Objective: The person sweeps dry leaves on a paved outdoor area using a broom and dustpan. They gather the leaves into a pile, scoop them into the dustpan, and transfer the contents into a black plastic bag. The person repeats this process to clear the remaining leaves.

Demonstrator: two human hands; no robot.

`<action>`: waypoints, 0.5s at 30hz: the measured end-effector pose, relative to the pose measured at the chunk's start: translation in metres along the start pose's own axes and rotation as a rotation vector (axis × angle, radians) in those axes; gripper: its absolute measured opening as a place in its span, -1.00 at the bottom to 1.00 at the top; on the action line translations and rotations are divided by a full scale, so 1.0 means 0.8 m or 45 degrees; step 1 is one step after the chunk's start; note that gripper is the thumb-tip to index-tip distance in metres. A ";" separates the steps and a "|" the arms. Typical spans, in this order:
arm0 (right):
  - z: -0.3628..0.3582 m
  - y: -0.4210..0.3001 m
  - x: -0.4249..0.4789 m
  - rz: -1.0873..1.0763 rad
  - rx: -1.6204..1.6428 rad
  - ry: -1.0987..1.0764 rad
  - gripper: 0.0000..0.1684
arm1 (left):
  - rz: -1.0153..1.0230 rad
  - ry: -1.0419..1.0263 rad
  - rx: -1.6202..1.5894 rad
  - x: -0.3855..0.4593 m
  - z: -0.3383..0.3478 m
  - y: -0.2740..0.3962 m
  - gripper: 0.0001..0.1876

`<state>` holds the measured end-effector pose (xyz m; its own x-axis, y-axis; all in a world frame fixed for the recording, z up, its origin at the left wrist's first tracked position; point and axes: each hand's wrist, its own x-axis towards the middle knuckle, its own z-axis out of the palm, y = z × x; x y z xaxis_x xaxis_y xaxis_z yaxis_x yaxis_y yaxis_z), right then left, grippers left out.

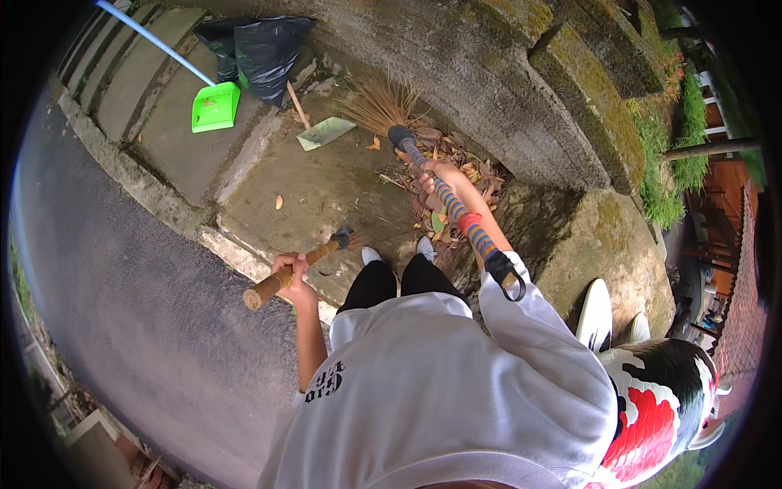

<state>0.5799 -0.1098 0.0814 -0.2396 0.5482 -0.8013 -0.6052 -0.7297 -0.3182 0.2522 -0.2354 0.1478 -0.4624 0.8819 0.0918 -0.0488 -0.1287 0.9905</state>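
Observation:
My left hand (293,275) grips a stick broom by its tan wrapped handle (314,252). That broom's dark binding and short visible bristles (360,242) point down near my shoes. In my right hand (445,175) is a second stick broom, whose handle (449,198) is wrapped in blue and tan stripes with a red band. A black loop hangs at its near end. Its fanned brown bristles (382,102) reach toward the wall, beside a heap of dry leaves (427,205). My right forearm and the broom partly hide the heap.
A green dustpan (215,109) with a blue handle, a metal dustpan (325,132) and black plastic bags (269,55) sit ahead on the concrete steps. A stone wall (452,79) rises ahead right. Right are a boulder (623,244) and a painted fish statue (657,409); asphalt (153,293) lies left.

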 end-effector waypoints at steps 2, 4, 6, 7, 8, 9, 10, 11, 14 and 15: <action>0.006 -0.004 0.095 0.030 0.197 -0.039 -0.52 | -0.007 -0.022 0.071 -0.013 -0.002 0.003 -0.81; 0.014 0.005 0.151 -0.021 0.229 -0.019 -0.53 | 0.003 0.000 0.075 -0.025 -0.009 0.003 -0.81; -0.011 0.013 0.167 -0.079 0.231 0.046 -0.54 | -0.037 0.038 0.074 -0.034 -0.009 0.008 -0.81; -0.036 0.023 0.166 -0.102 0.220 0.093 -0.55 | -0.031 0.050 0.089 -0.035 -0.007 0.005 -0.81; -0.056 0.035 0.158 -0.089 0.185 0.135 -0.55 | -0.040 0.082 0.129 -0.044 -0.012 0.008 -0.81; -0.088 0.044 0.143 -0.100 0.161 0.198 -0.56 | -0.052 0.084 0.148 -0.049 -0.015 0.008 -0.81; -0.116 0.051 0.125 -0.114 0.128 0.259 -0.56 | -0.075 0.084 0.160 -0.054 -0.018 0.004 -0.81; -0.151 0.060 0.104 -0.125 0.092 0.334 -0.57 | -0.084 0.069 0.135 -0.055 -0.013 0.001 -0.81; -0.241 0.084 0.028 -0.154 0.015 0.521 -0.58 | -0.126 0.028 0.069 -0.054 -0.002 -0.004 -0.81; -0.260 0.093 0.003 -0.158 0.005 0.548 -0.59 | -0.130 0.009 0.074 -0.053 0.004 -0.002 -0.81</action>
<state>0.6919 -0.2476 -0.0495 0.1725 0.4105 -0.8954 -0.6128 -0.6670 -0.4238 0.2750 -0.2709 0.1425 -0.4639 0.8858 -0.0103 -0.0443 -0.0116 0.9990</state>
